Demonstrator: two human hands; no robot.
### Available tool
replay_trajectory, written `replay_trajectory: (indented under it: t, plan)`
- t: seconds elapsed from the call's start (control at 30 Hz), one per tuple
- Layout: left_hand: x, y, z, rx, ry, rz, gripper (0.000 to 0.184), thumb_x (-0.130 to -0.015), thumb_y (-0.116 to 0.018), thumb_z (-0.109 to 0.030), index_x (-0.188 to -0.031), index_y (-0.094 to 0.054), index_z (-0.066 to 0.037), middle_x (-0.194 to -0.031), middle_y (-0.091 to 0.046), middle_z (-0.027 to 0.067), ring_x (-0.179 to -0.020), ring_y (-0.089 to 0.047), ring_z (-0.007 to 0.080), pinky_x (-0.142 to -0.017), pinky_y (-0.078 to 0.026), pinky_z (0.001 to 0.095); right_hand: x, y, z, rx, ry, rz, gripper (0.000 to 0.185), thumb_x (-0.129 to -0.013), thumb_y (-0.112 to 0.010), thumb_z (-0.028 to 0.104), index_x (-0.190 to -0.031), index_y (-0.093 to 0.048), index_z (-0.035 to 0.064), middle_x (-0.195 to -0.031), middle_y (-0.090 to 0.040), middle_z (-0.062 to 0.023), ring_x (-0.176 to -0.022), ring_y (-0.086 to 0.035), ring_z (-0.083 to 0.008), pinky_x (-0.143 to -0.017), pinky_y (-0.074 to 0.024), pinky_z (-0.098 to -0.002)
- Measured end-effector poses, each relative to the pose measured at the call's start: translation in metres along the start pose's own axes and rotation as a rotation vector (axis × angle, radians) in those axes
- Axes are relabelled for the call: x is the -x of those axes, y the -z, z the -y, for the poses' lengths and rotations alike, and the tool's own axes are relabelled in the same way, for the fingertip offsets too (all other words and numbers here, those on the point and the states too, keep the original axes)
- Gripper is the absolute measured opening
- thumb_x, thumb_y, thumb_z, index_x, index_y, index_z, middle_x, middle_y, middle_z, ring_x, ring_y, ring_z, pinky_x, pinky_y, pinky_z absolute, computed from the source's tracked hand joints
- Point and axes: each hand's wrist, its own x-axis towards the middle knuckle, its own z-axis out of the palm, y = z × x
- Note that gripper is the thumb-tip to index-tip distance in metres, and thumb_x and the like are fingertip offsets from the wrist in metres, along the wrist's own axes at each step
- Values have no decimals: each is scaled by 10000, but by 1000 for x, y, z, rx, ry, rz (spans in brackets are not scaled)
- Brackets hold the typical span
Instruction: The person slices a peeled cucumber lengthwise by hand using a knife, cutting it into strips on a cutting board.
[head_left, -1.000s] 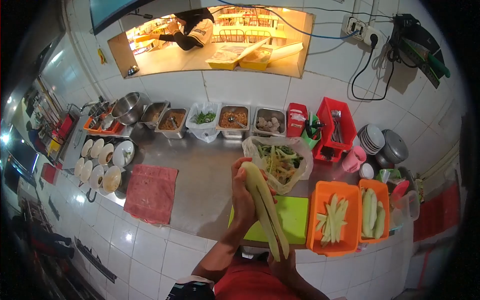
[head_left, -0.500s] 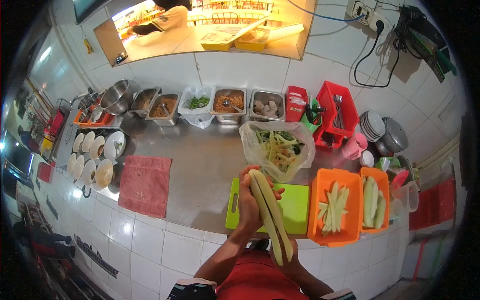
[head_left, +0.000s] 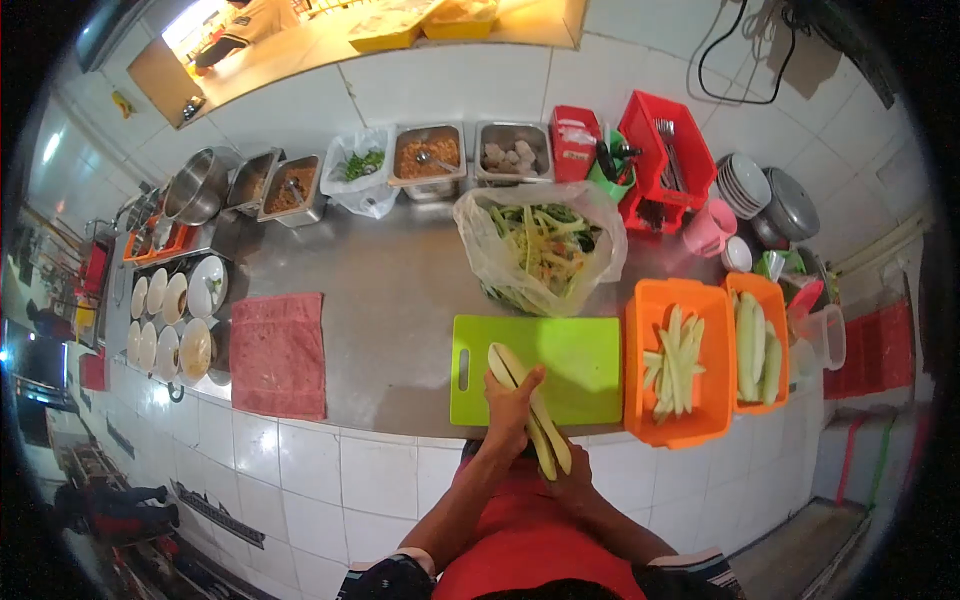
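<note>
A long pale green peeled vegetable [head_left: 548, 436], slit lengthwise, slants over the near edge of the green cutting board [head_left: 590, 345]. My left hand [head_left: 508, 410] is wrapped round its middle, thumb on top. At its lower end is my right hand [head_left: 575, 470], partly hidden behind the vegetable; whether it holds anything else does not show. To the right, an orange tray [head_left: 638, 400] holds cut pale strips, and a second orange tray [head_left: 783, 335] holds whole peeled vegetables. A plastic bag [head_left: 480, 245] of green peelings lies behind the board.
Metal containers of food [head_left: 427, 180] line the wall. A red cloth [head_left: 278, 355] and several bowls [head_left: 197, 350] are at the left. Red baskets [head_left: 670, 150], a pink mug [head_left: 709, 228] and stacked plates [head_left: 743, 185] stand back right. A person [head_left: 250, 25] is beyond the opening.
The view has tilted down. My left hand has moved down the vegetable toward its middle, and the vegetable is now lower, its top end over the board.
</note>
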Motion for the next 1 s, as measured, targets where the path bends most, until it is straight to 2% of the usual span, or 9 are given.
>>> replay_trajectory:
  t: [0.07, 0.17, 0.37, 0.43, 0.57, 0.67, 0.73, 0.83, 1.0]
  plan:
    - [-15, 15, 23, -455, 54, -219, 811, -729, -811, -149, -1354, -306, -41, -1259, -369, 215, -1107, -444, 317, -870, -491, 449, 1, -13, -15, 201, -71, -22, 380, -805, -680, 175, -1152, -607, 38, -836, -684, -188, -752, -667, -390, -650, -538, -424]
    - [-18, 18, 46, -831, 34, -332, 801, -716, -775, -75, -1340, -279, -1, -1310, -256, 237, -1144, -428, 364, -950, -472, 470, -1, -15, -19, 153, -118, -37, 373, -782, -698, 165, -1129, -624, 49, -900, -691, -202, -811, -668, -406, -691, -550, -456]
    - [-17, 16, 54, -832, -102, -330, 855, -700, -753, -50, -1338, -194, 55, -1283, -278, 247, -1222, -341, 374, -1062, -363, 457, -1, -14, -35, 199, -178, 95, 443, -749, -726, 120, -1160, -593, 19, -921, -680, -217, -823, -654, -430, -704, -543, -485]
    - [-18, 18, 60, -868, -121, -341, 843, -702, -749, -46, -1336, -203, 53, -1289, -276, 248, -1222, -342, 371, -1063, -359, 453, 0, -22, -55, 368, 64, -16, 530, -743, -743, 128, -1219, -539, 12, -993, -660, -242, -859, -649, -449, -730, -534, -504]
    - [-24, 16, 50, -831, -162, -331, 805, -714, -728, -27, -1338, -223, 41, -1301, -261, 235, -1223, -339, 358, -1071, -336, 446, -17, -10, -26, 283, 120, -45, 495, -769, -720, 126, -1200, -508, 2, -1066, -637, -264, -909, -647, -457, -752, -522, -527]
    - [-47, 23, 54, -831, -332, -382, 784, -744, -751, -62, -1342, -250, 22, -1290, -330, 223, -1172, -420, 334, -1013, -394, 429, -21, 3, -10, 340, 1, 43, 367, -839, -635, 138, -1153, -503, 2, -965, -653, -273, -858, -659, -452, -727, -514, -552]
    - [-70, 36, 57, -785, -390, -332, 759, -752, -766, -70, -1331, -284, 28, -1264, -384, 234, -1162, -442, 341, -1006, -391, 432, -17, 19, -1, 575, -336, 348, 346, -955, -484, 187, -1259, -456, 25, -902, -672, -236, -857, -658, -445, -750, -511, -561]
    - [-59, 25, 33, -609, -365, -262, 629, -832, -742, -134, -1309, -359, 9, -1192, -492, 209, -1075, -516, 311, -938, -432, 406, 10, 45, 1, 585, -283, 278, 222, -934, -492, 185, -1082, -466, 21, -756, -658, -254, -743, -661, -451, -669, -516, -568]
    - [-47, 44, 5, -331, -247, -61, 347, -1000, -568, -279, -1250, -473, -58, -1050, -600, 95, -884, -592, 202, -768, -512, 335, 36, 87, 21, 576, -399, 191, 203, -950, -511, 224, -970, -474, 26, -747, -656, -239, -721, -665, -430, -631, -509, -546]
